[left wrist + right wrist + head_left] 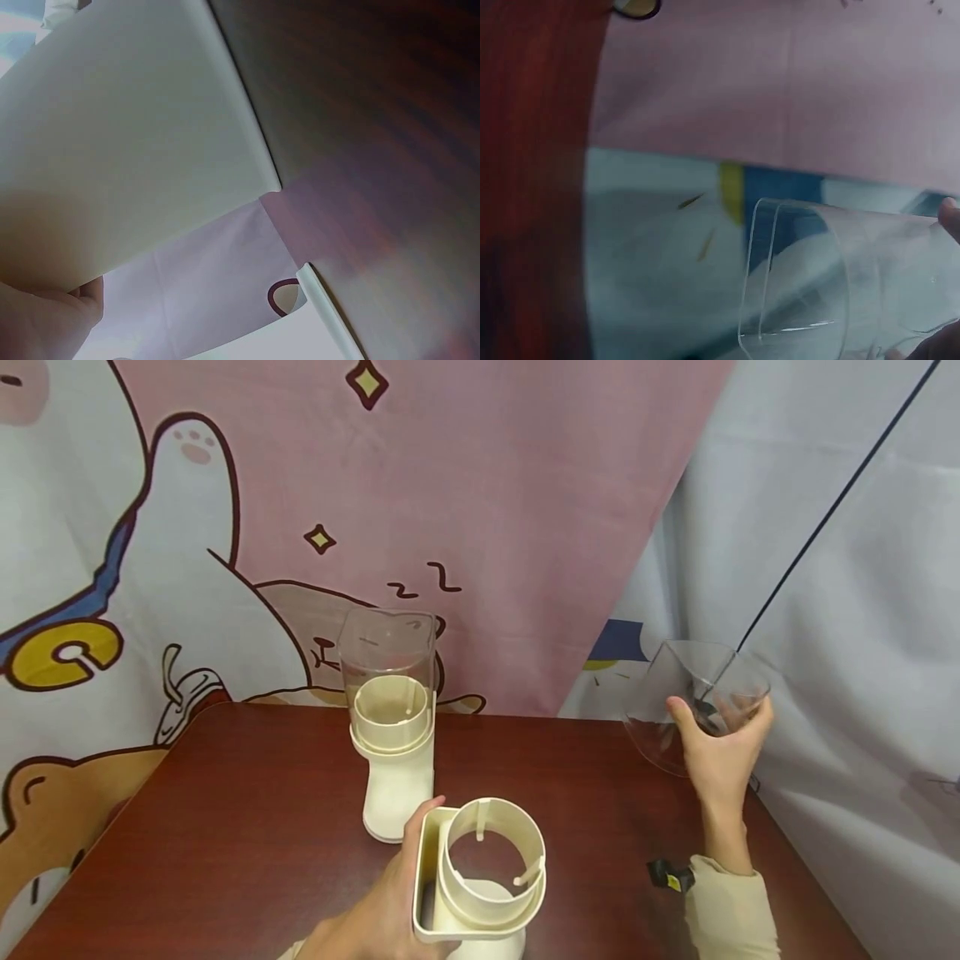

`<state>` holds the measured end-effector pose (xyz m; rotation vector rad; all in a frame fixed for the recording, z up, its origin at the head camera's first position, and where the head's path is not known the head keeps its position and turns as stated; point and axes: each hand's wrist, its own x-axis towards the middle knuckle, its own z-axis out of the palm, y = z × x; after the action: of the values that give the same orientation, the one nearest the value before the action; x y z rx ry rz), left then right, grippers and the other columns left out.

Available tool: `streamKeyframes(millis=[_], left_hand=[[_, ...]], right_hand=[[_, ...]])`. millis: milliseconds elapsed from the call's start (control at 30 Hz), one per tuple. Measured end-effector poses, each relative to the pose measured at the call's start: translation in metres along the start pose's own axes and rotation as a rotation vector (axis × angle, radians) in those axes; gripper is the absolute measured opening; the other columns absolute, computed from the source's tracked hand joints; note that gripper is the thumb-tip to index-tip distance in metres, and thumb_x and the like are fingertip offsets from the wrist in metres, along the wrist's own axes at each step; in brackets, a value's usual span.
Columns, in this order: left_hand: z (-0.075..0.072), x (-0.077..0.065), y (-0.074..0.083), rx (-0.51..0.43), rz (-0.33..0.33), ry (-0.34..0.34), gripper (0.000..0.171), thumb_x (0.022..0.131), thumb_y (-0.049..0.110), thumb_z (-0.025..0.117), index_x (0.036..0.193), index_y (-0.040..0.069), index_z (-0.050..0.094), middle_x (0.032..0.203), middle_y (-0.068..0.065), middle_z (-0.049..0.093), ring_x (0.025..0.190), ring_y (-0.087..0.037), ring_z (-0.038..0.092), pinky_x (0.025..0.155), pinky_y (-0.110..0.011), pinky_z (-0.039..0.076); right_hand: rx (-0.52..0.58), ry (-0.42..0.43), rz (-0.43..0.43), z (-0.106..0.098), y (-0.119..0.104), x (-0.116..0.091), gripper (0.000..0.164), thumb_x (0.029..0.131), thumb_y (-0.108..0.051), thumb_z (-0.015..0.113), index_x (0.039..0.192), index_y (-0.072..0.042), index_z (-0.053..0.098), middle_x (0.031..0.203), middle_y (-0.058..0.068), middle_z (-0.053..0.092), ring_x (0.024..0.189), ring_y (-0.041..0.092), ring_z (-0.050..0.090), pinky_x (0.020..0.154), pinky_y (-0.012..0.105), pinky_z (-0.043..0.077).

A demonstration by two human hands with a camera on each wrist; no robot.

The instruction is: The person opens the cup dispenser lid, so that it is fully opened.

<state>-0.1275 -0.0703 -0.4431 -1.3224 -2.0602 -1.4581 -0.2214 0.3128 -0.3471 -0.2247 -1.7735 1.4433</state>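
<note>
My left hand [393,893] grips a cream plastic stand [495,912] with a round, open ring at its top, at the front of the table. The stand's pale side [142,127] fills much of the left wrist view, with the thumb or a finger against its edge. At the far right, my right hand [723,768] holds a clear plastic container [651,693], tilted, thumb on one side and fingers on the other. In the right wrist view the clear container [802,292] looks hollow; most of the hand is cut off there.
Behind the left hand stands a similar cream stand [397,793] with a clear container [386,643] upright on it. A small black object [670,875] is beside the right sleeve. The dark red table [247,827] meets a printed curtain [525,527] at the back.
</note>
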Motion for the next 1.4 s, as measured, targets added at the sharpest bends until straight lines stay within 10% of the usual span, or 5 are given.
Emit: streamKeyframes(millis=[233,567,933,1400], left_hand=[[0.000,-0.001,0.000,-0.021,-0.009,-0.005,0.129,0.058,0.015,0.085,0.152,-0.010,0.000,0.139,-0.011,0.047,0.123,-0.016,0.053,0.108,-0.026,0.041],[0.001,0.000,-0.001,-0.009,0.008,0.004,0.125,0.063,0.017,0.084,0.151,-0.011,0.001,0.138,-0.014,0.047,0.122,-0.017,0.053,0.108,-0.026,0.042],[0.001,0.002,-0.005,-0.034,0.060,0.020,0.125,0.059,0.015,0.082,0.149,-0.015,0.001,0.137,-0.013,0.048,0.120,-0.018,0.055,0.107,-0.025,0.042],[0.002,0.003,-0.005,-0.038,0.072,0.024,0.128,0.054,0.013,0.083,0.149,-0.015,0.001,0.137,-0.015,0.048,0.120,-0.019,0.054,0.107,-0.025,0.042]], right_hand=[[-0.314,-0.055,0.096,-0.006,0.037,0.012,0.082,0.078,-0.041,0.082,0.132,-0.006,0.032,0.127,0.006,0.033,0.126,0.029,0.038,0.106,0.042,0.033],[-0.494,-0.269,0.286,-0.013,0.067,0.017,0.107,0.085,-0.057,0.069,0.155,-0.006,0.007,0.152,0.030,0.021,0.139,0.047,0.029,0.113,0.059,0.029],[-0.494,-0.281,0.260,-0.013,0.092,0.021,0.109,0.083,-0.056,0.072,0.153,-0.007,0.005,0.150,0.028,0.014,0.139,0.048,0.025,0.115,0.059,0.026],[-0.586,-0.626,0.360,-0.041,0.084,0.029,0.111,0.089,-0.052,0.067,0.145,0.010,-0.006,0.145,0.040,0.015,0.129,0.050,0.031,0.105,0.060,0.033]])
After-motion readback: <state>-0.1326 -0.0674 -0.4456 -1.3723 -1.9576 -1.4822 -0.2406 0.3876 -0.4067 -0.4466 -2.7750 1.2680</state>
